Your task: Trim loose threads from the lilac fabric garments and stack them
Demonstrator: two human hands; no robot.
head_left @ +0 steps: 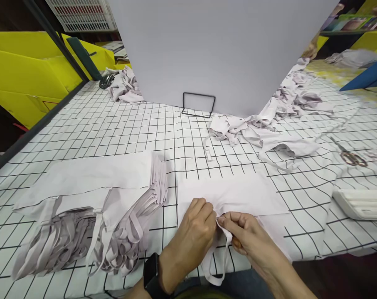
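Note:
A pale strapped garment (pixel 235 191) lies spread on the table at the front, its upper band flat and its lower middle bunched up. My left hand (pixel 196 222), with a black watch on the wrist, is closed and pinches the cloth at the band's lower edge. Right beside it, my right hand (pixel 244 232) pinches the base of a thin strap (pixel 218 278) between thumb and forefinger. The strap loops down toward the table's front edge. Something orange-brown shows under my right fingers, too hidden to name. The fingertips of both hands nearly meet.
Left of my hands lies a thick stack of similar garments (pixel 97 174), straps hanging forward. A loose heap of garments (pixel 253 131) lies behind to the right, near scissors (pixel 353 158) and a white ridged object (pixel 365 204). A grey panel (pixel 213 54) with a wire stand (pixel 198 104) rises behind.

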